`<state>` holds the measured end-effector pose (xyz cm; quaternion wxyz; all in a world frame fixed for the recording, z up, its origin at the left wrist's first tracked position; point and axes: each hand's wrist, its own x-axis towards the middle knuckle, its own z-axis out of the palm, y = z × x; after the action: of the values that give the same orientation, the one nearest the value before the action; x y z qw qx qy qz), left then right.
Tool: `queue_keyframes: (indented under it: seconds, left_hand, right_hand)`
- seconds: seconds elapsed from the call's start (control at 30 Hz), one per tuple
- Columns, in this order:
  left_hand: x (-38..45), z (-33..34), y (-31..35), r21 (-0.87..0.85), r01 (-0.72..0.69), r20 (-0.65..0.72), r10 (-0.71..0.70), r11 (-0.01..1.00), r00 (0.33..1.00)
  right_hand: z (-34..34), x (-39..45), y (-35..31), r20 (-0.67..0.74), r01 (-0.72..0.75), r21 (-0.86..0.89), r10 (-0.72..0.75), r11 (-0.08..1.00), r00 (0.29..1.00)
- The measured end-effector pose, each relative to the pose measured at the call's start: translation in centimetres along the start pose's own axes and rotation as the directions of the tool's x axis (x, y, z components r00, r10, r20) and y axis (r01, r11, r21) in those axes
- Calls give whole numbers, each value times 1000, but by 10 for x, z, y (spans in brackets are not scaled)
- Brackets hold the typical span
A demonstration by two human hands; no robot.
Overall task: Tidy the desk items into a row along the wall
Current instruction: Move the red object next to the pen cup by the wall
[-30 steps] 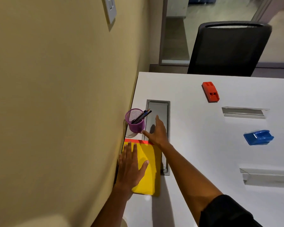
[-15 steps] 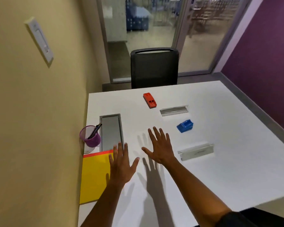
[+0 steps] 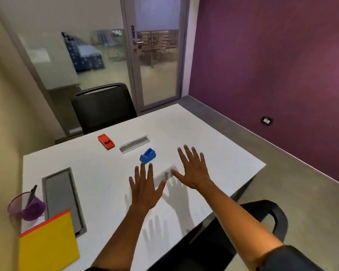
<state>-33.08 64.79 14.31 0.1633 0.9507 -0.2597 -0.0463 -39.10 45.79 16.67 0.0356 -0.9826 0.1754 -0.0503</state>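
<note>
Both hands, left hand (image 3: 145, 190) and right hand (image 3: 194, 169), hover empty with fingers spread over the desk (image 3: 213, 153). The pen cup (image 3: 26, 207) and yellow folder (image 3: 47, 243) already sit wallside; the blue tape dispenser (image 3: 147, 155) and red item (image 3: 105, 141), possibly a stapler, lie mid-desk, presumably next.

head view: one wide-angle, worn on head | faces forward-down over white desk (image 3: 110, 180) | hands close below
</note>
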Motion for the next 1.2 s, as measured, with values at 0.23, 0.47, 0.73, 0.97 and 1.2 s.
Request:
queue_keyframes:
  seconds: [0.23,0.47,0.73,0.97,1.2]
  left_hand:
    - [-23,30,149,13,-84,25,84,996,996]
    - [-32,65,278,30,-219,50,218,975,975]
    - [4,110,382,54,-358,110,351,932,930]
    - [54,166,480,36,-418,169,406,908,898]
    - [149,215,574,-4,-413,180,407,911,896]
  right_hand:
    - [-34,-71,152,-16,-113,-46,112,993,994]
    - [-49,-128,269,-14,-252,-47,252,967,968]
    - [-45,-164,372,-55,-393,20,394,919,917]
    - [-39,-145,481,-45,-456,38,457,889,888]
    - [-41,-76,597,-45,-489,24,489,872,871]
